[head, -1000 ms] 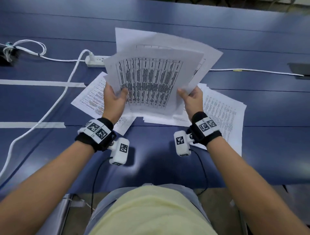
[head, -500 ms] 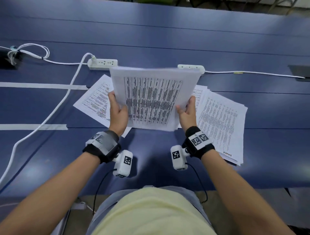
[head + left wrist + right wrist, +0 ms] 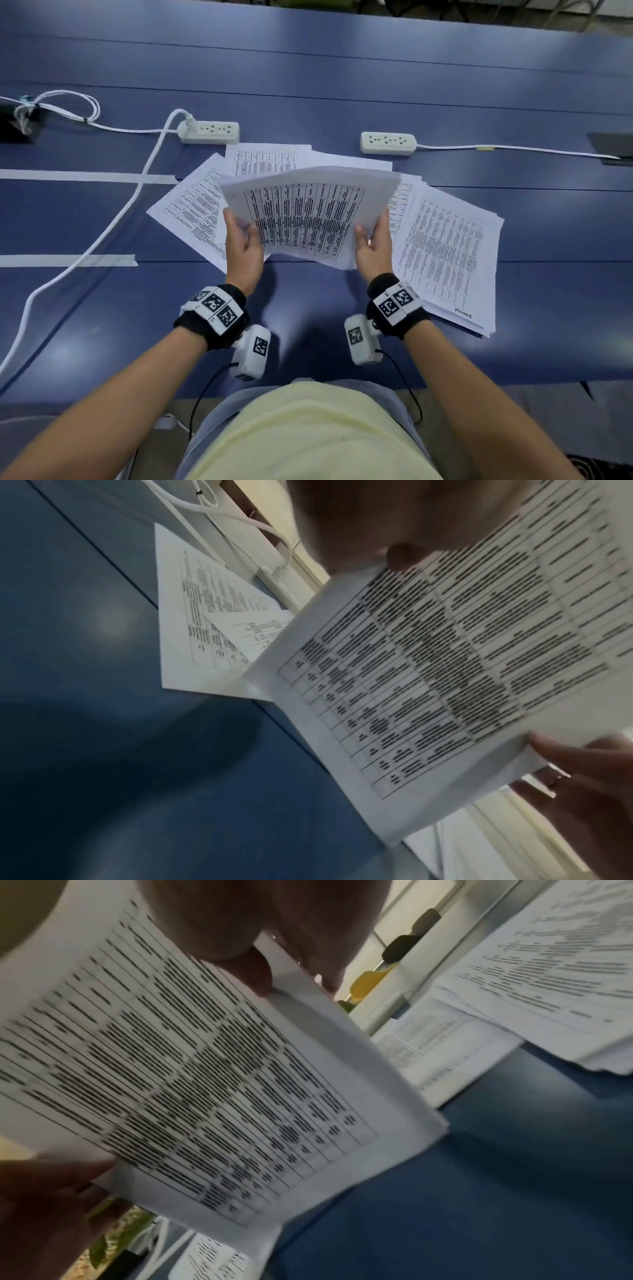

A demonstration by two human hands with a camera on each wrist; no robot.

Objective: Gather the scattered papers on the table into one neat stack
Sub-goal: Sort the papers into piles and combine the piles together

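Note:
I hold a squared bundle of printed sheets [image 3: 308, 212] between both hands, tilted and low over the blue table [image 3: 308, 85]. My left hand [image 3: 241, 240] grips its left edge, thumb on top; the same bundle [image 3: 445, 656] fills the left wrist view. My right hand [image 3: 373, 240] grips the right edge, thumb on the printed face of the bundle [image 3: 192, 1069]. Loose sheets [image 3: 191, 209] lie flat to the left, another sheet [image 3: 267, 159] behind, and a thicker pile [image 3: 448, 253] to the right.
Two white power strips [image 3: 209, 132] [image 3: 388, 143] lie just beyond the papers, with white cables [image 3: 102, 233] running off left and right. Strips of white tape [image 3: 85, 178] cross the table at left. A dark flat object [image 3: 613, 145] sits at the far right edge.
The fanned sheets were drawn together into one bundle, which then came down from upright to tilted low over the table. Both hands dropped with it and kept their grip.

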